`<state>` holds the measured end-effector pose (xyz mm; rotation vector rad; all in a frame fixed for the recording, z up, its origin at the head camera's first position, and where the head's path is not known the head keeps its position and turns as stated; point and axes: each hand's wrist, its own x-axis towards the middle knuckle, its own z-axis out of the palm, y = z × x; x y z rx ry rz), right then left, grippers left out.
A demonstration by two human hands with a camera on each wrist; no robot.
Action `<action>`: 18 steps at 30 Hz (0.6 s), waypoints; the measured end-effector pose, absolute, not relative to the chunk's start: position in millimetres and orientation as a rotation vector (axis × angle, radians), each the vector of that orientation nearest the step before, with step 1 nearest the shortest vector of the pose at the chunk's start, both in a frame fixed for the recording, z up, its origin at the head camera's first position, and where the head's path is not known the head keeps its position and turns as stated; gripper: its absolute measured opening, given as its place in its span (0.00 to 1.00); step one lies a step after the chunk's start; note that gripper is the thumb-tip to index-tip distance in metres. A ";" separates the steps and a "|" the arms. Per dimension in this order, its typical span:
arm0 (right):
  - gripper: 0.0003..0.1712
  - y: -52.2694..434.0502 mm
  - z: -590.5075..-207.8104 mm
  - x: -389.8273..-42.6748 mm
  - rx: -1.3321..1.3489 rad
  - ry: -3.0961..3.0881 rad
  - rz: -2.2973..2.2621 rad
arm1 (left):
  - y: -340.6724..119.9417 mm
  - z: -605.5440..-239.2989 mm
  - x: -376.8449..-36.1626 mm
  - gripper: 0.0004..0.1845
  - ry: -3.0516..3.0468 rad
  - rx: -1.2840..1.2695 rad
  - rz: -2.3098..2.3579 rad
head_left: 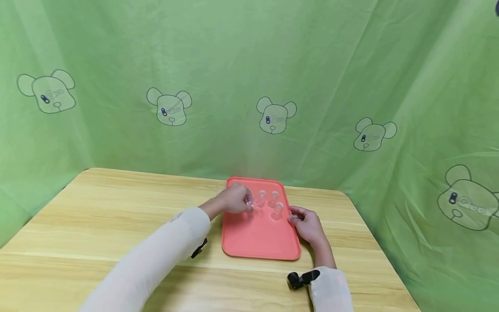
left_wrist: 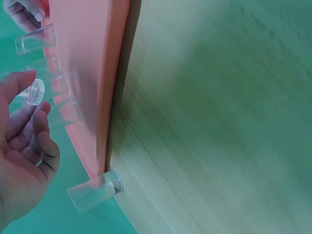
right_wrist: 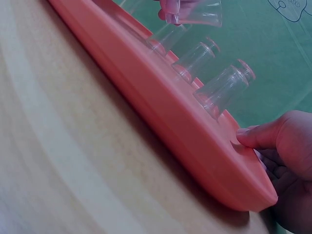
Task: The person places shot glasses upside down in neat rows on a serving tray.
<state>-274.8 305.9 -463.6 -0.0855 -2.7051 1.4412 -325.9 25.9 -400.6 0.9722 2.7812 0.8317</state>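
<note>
My left hand is over the left part of the red tray. Its thumb and fingers pinch a small clear glass, whose round end faces the left wrist camera. Several like it stand on the tray, among them a clear glass with its thick base upward. At the tray's right edge is my right hand. It grips the rim, thumb on top and the other fingers partly hidden beyond the edge.
Beside the tray, another clear glass stands on the wooden table. A green curtain with printed bear heads hangs behind and at the sides. Both forearms wear white sleeves with black straps.
</note>
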 end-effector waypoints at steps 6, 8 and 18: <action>0.23 306.5 -464.8 -275.2 -0.095 -2.700 1.462 | 28.4 -400.3 -324.0 0.07 2.776 0.939 0.846; 0.23 306.7 -464.8 -275.4 -0.098 -2.700 1.463 | 28.8 -400.3 -323.8 0.06 2.779 0.944 0.847; 0.23 307.1 -466.0 -276.2 -0.101 -2.704 1.461 | 31.7 -403.4 -320.7 0.06 2.774 0.961 0.901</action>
